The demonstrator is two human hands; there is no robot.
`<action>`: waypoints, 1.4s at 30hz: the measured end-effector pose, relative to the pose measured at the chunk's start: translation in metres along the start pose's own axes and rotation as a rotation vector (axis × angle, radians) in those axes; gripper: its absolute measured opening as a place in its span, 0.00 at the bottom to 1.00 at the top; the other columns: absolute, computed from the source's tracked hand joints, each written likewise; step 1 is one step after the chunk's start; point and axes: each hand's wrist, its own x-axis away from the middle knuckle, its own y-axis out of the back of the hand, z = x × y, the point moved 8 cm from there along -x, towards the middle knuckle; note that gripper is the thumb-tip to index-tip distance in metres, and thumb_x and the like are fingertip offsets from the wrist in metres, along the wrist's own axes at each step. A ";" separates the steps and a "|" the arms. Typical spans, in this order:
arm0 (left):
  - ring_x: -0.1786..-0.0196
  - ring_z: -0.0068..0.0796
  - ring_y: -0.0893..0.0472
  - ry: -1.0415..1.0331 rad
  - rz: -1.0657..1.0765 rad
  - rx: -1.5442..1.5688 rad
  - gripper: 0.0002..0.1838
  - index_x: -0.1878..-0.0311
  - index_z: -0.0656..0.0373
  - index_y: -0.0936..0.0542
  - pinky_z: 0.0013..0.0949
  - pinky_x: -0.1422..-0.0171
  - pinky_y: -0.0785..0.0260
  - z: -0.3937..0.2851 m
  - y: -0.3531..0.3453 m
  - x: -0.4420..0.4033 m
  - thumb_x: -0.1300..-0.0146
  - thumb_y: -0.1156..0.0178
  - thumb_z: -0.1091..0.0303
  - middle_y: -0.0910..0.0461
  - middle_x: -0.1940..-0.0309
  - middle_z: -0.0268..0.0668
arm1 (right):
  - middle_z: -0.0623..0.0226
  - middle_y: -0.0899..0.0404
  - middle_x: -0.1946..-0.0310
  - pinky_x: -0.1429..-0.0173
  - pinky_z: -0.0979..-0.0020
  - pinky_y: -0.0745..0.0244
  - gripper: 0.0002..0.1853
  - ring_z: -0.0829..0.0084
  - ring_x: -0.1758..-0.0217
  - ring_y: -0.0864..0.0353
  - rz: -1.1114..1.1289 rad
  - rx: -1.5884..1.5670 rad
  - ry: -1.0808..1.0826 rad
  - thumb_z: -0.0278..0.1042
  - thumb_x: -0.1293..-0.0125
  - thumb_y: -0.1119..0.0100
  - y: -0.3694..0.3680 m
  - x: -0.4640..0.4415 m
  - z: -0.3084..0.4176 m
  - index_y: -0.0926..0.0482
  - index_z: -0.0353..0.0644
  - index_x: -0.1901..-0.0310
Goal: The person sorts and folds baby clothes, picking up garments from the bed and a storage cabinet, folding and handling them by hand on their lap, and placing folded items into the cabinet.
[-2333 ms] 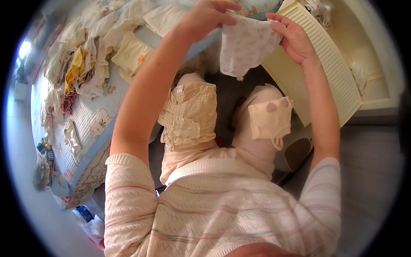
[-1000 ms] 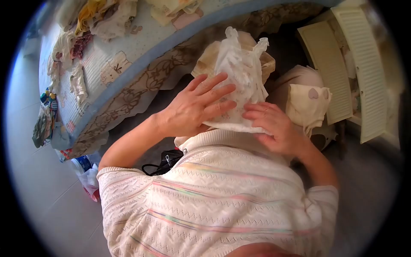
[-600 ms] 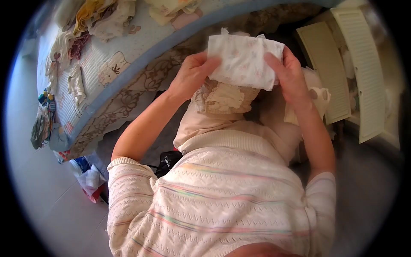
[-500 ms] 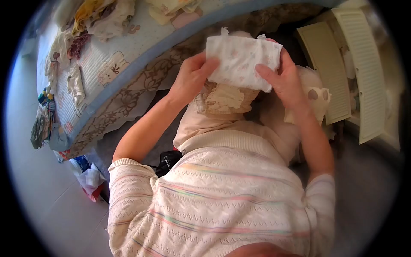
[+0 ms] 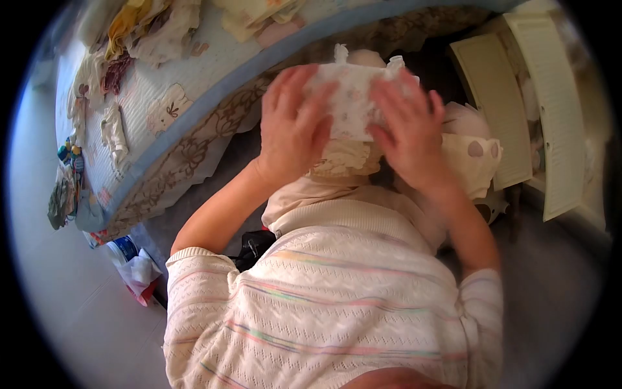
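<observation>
A white garment with a faint print point(image 5: 353, 97) lies folded on the leg at the left, two frilly straps poking out at its far edge. On its left part rests my left hand point(image 5: 291, 123), open, fingers spread and a little blurred. My right hand point(image 5: 408, 126) is open too, its blurred fingers over the garment's right part. Beneath the garment a beige checked garment with a ruffle point(image 5: 343, 159) shows at the near side. The other leg bears a folded cream garment with heart patches point(image 5: 476, 159).
A bed with a blue-edged quilt point(image 5: 214, 81) fills the upper left, with a yellow cloth point(image 5: 123, 29) and several small clothes on it. Cream slatted doors point(image 5: 495, 104) stand open at the right. A black bag point(image 5: 253, 246) and a plastic bag point(image 5: 137, 272) lie at the left.
The white garment was held up between both hands and has come down onto the leg. Both hands have opened and now lie flat over it. Earlier it was spread with its straps extended.
</observation>
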 end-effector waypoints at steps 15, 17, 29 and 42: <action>0.59 0.39 0.21 -0.223 0.327 0.125 0.14 0.55 0.57 0.21 0.35 0.49 0.32 -0.007 -0.023 -0.066 0.46 0.40 0.70 0.21 0.62 0.40 | 0.68 0.23 0.55 0.41 0.56 0.38 0.28 0.66 0.45 0.27 -0.080 -0.278 0.038 0.37 0.51 0.34 0.017 -0.023 -0.043 0.28 0.43 0.47; 0.60 0.26 0.20 0.308 0.764 0.135 0.14 0.50 0.60 0.24 0.29 0.52 0.30 0.023 -0.038 -0.092 0.39 0.44 0.68 0.20 0.58 0.36 | 0.69 0.21 0.60 0.52 0.70 0.27 0.22 0.73 0.60 0.20 -0.051 -0.823 -0.075 0.33 0.46 0.38 0.023 -0.052 -0.083 0.27 0.39 0.49; 0.63 0.25 0.19 0.529 0.800 1.731 0.15 0.52 0.66 0.25 0.28 0.57 0.26 -0.117 -0.113 -0.112 0.38 0.43 0.67 0.19 0.62 0.37 | 0.68 0.22 0.58 0.54 0.76 0.28 0.19 0.79 0.58 0.24 -0.024 -1.349 -0.658 0.33 0.40 0.40 0.109 0.052 -0.144 0.27 0.36 0.48; 0.67 0.17 0.25 0.332 0.817 1.155 0.19 0.46 0.64 0.29 0.22 0.62 0.32 -0.162 -0.205 -0.047 0.42 0.46 0.77 0.23 0.70 0.33 | 0.61 0.23 0.56 0.54 0.74 0.26 0.23 0.74 0.56 0.23 -0.059 -1.157 -1.049 0.31 0.40 0.41 0.054 0.198 -0.206 0.31 0.34 0.44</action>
